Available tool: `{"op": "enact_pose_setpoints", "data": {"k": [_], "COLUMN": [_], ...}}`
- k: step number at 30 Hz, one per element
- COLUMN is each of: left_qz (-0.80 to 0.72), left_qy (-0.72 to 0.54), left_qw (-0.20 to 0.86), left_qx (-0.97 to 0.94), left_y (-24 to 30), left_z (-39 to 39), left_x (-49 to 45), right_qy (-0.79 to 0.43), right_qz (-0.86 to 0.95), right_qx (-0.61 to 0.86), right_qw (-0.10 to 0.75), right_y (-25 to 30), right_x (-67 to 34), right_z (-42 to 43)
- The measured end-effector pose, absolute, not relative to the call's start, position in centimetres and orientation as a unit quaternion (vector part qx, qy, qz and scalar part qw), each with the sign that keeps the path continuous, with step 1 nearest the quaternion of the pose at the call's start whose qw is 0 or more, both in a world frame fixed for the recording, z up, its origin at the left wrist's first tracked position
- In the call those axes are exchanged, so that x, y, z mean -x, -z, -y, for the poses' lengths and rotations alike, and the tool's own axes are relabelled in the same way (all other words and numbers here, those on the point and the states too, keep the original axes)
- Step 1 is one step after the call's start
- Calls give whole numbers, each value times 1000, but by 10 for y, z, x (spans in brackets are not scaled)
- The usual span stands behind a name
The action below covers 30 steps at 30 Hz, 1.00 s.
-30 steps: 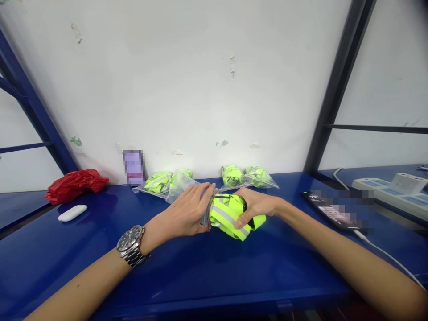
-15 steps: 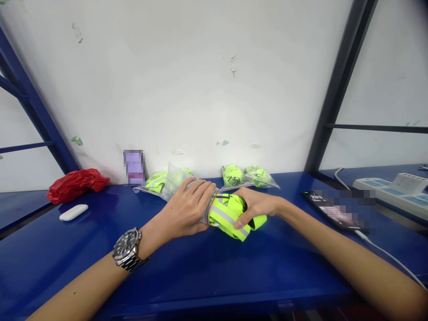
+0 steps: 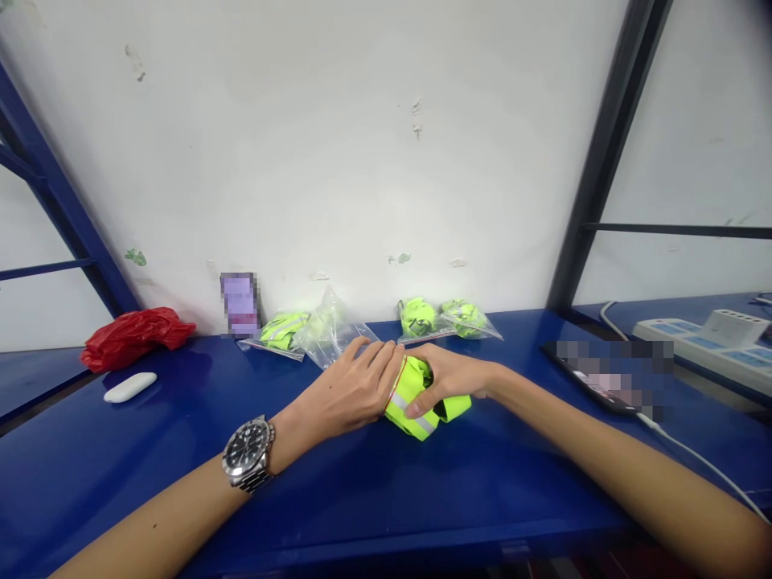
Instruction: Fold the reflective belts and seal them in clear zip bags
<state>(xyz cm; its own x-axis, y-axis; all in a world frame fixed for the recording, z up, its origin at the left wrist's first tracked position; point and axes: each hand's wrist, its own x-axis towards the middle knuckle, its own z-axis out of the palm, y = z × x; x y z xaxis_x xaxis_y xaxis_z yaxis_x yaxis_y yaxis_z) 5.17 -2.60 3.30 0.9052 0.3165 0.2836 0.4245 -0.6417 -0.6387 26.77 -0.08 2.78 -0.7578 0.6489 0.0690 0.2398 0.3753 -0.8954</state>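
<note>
A fluorescent yellow bundle of reflective straps (image 3: 415, 406) with silver stripes sits between my two hands above the table. My right hand (image 3: 449, 376) grips its right side, thumb in front, and a loose loop sticks out below the palm. My left hand (image 3: 359, 386), a watch on its wrist, is closed around the mouth of a clear zip bag (image 3: 338, 342) and the bundle's left end. The bag's red-edged opening lies around the straps. Its body spreads behind my left hand, and yellow shows through it. My left fingertips partly hide the bundle.
Bagged yellow bundles (image 3: 417, 316) lie along the wall, one left (image 3: 283, 330). A red plastic bag (image 3: 138, 336), a white case (image 3: 131, 388) and a propped phone (image 3: 240, 304) are at left. Another phone (image 3: 594, 378) with a cable and a power strip (image 3: 700, 342) lie right.
My left hand has slid right, bringing the bag's mouth further over the bundle. My right hand and the bundle have shifted slightly left, so less of the straps shows.
</note>
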Motion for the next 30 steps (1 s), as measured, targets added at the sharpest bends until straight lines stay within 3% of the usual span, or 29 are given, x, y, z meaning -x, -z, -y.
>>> {"op": "enact_pose_setpoints", "data": {"k": [16,23,30], "left_qz": [207,190,195], "left_qy": [56,56,80], "left_qw": [372,376,389], "left_qx": [903,905,897], "left_y": [-46,-41,-24], "left_z": [31,23,21], "left_x": [-53,-51,-59], "right_qy": [-487,-573,-550], "right_qz": [767,709,690], "right_qx": [303,323,345], "right_qw": [289,255,319], "right_y": [-23,-19,-7], "right_x": [-264,-262,-248], "right_z": [3,4,1]}}
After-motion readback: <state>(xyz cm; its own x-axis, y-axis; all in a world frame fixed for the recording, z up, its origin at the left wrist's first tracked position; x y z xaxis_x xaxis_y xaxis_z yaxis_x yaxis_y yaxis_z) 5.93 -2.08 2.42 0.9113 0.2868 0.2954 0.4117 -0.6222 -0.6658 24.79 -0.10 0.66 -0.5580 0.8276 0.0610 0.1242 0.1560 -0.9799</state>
